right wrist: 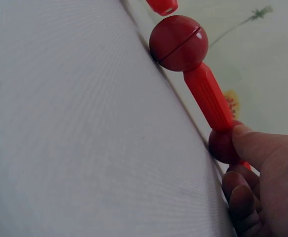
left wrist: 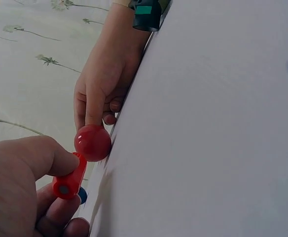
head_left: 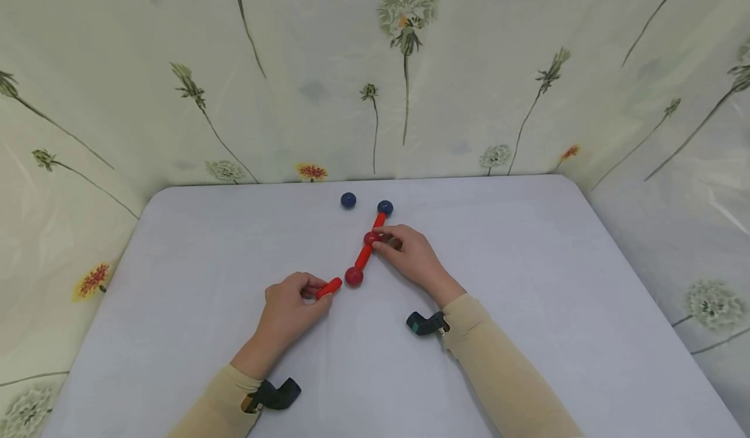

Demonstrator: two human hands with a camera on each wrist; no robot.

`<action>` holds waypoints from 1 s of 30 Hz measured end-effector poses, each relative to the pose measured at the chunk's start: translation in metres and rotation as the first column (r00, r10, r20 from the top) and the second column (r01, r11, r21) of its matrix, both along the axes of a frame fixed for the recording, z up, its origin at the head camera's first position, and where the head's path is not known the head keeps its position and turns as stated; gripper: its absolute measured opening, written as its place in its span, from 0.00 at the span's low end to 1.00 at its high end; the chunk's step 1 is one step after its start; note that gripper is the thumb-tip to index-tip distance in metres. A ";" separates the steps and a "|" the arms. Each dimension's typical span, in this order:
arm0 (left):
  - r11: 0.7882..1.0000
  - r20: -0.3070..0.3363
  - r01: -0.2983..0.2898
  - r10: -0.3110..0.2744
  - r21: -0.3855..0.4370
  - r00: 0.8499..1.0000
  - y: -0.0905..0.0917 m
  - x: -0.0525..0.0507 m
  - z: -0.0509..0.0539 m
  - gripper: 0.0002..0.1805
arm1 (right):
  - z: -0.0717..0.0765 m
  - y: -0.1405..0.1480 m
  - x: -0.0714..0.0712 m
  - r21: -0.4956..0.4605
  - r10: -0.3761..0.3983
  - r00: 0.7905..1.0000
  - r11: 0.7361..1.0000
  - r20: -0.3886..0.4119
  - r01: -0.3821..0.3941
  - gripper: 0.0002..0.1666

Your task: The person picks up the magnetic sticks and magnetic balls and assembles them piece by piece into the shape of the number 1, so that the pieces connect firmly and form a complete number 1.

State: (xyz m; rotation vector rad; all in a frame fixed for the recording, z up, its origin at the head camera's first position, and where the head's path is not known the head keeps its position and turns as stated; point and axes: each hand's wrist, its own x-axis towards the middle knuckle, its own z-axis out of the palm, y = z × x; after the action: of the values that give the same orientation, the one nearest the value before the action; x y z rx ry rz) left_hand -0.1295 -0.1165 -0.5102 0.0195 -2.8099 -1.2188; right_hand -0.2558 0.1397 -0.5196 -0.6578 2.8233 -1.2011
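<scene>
A chain of red rods and balls lies slantwise on the table. At its near end is a red ball (head_left: 354,276), then a red rod (head_left: 364,256), a second red ball (head_left: 370,237), another red rod (head_left: 379,220) and a dark blue ball (head_left: 385,207) at the far end. My right hand (head_left: 413,256) pinches the middle red ball between thumb and fingers. A loose red rod (head_left: 329,287) is pinched in my left hand (head_left: 293,308), its tip just short of the near red ball. In the left wrist view, a grey disc shows in that rod's end (left wrist: 64,189).
A separate dark blue ball (head_left: 348,200) lies near the back edge, left of the chain. The white table (head_left: 527,243) meets a flower-printed curtain (head_left: 328,86) behind it. Black curved devices (head_left: 426,323) are strapped at both wrists.
</scene>
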 end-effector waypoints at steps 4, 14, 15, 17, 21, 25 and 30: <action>1.000 -0.026 0.014 -0.014 -0.003 1.000 0.001 0.001 0.001 0.11 | 0.000 0.000 0.000 -0.002 -0.003 1.000 1.000 0.001 0.003 0.23; 0.998 -0.050 0.044 -0.046 -0.041 0.998 0.005 0.005 0.001 0.12 | 0.001 0.000 0.001 0.005 -0.013 1.000 1.000 0.009 0.013 0.23; 0.998 -0.051 0.045 -0.048 -0.042 0.998 0.005 0.006 0.001 0.12 | 0.001 0.000 0.001 0.004 -0.013 1.000 1.000 0.009 0.012 0.23; 0.998 -0.057 0.048 -0.051 -0.042 0.997 0.006 0.006 0.001 0.12 | 0.001 0.000 0.001 0.003 -0.012 1.000 1.000 0.006 0.012 0.23; 0.998 -0.065 0.052 -0.055 -0.045 0.996 0.007 0.007 0.001 0.11 | 0.000 0.000 0.001 -0.004 -0.011 1.000 1.000 0.004 0.011 0.22; 0.996 -0.065 0.049 -0.054 -0.076 0.996 0.009 0.007 -0.001 0.11 | -0.001 -0.001 0.000 -0.011 -0.006 1.000 1.000 0.004 0.006 0.22; 0.994 -0.077 0.034 -0.042 -0.102 0.996 0.014 0.007 -0.002 0.13 | 0.001 -0.001 0.001 -0.008 0.000 1.000 1.000 -0.006 0.000 0.22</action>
State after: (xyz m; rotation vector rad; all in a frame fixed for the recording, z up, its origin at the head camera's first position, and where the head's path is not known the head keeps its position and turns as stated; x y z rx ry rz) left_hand -0.1225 -0.1025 -0.5125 -0.0863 -2.8103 -1.0592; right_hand -0.2547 0.1391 -0.5187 -0.6623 2.8251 -1.2131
